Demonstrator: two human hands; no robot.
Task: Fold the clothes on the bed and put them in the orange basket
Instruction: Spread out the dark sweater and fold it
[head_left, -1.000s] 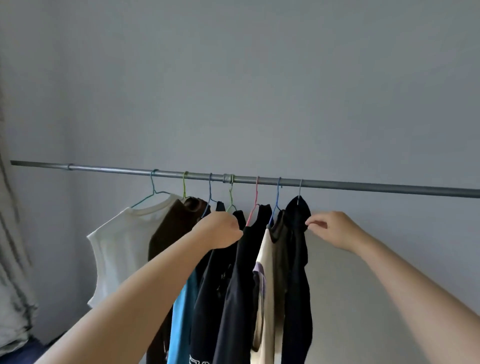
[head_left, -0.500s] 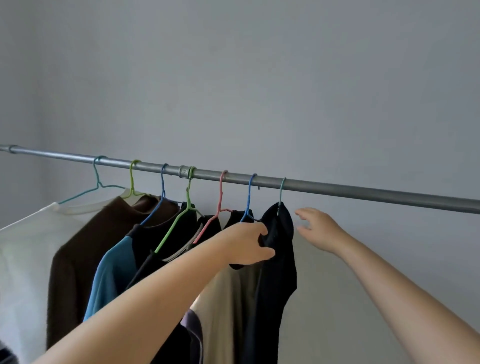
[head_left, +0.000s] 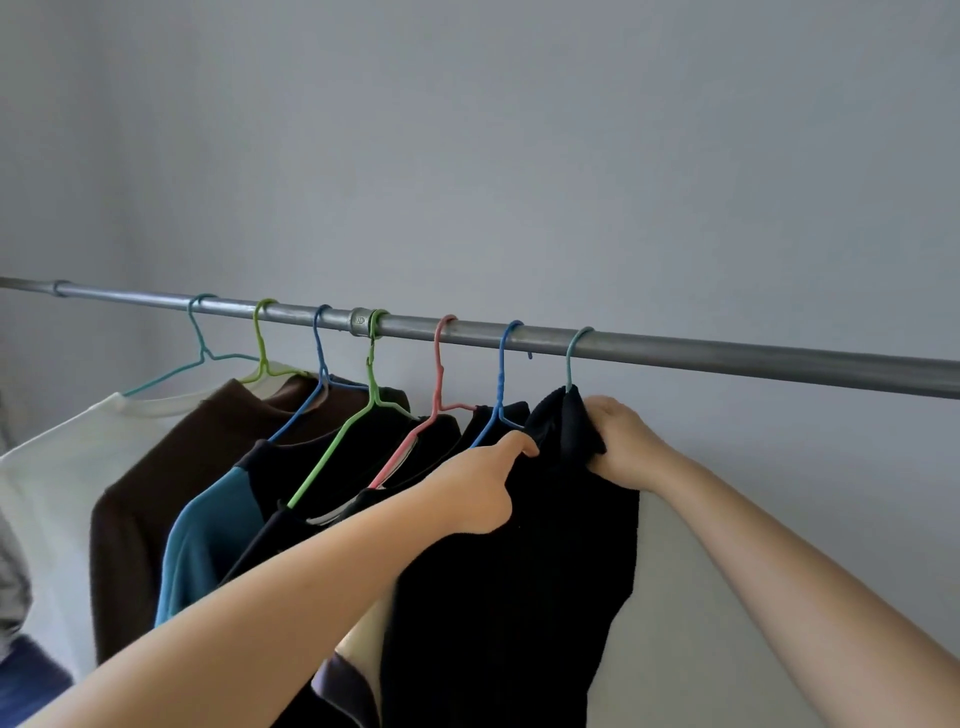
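Both hands grip the same black garment (head_left: 519, 571), the last piece at the right end of the row on the rail. Left hand (head_left: 475, 488), just below centre of the view, has its fingers curled into the cloth at the near shoulder, the thumb stretched up toward 1 o'clock beside the blue hanger (head_left: 498, 395). Right hand (head_left: 621, 444), at 3 o'clock from the left one, is closed round a bunched fold of the garment's far shoulder, directly under the teal hanger hook (head_left: 571, 358) that carries it.

From the left, the grey metal rail (head_left: 727, 358) crosses the whole view, sloping slightly down toward 3 o'clock. On it hang a white top (head_left: 57, 493) on a teal hanger at 9 o'clock, then a brown top (head_left: 156, 493) on a yellow-green hanger, a top with a blue sleeve (head_left: 208, 540) on a blue hanger, dark tops on a green hanger (head_left: 337, 457) and a pink hanger (head_left: 431, 415), and a further dark top on the blue one. A cream garment (head_left: 363, 644) shows at 6 o'clock under the left forearm. Behind everything is a plain grey wall (head_left: 519, 156).
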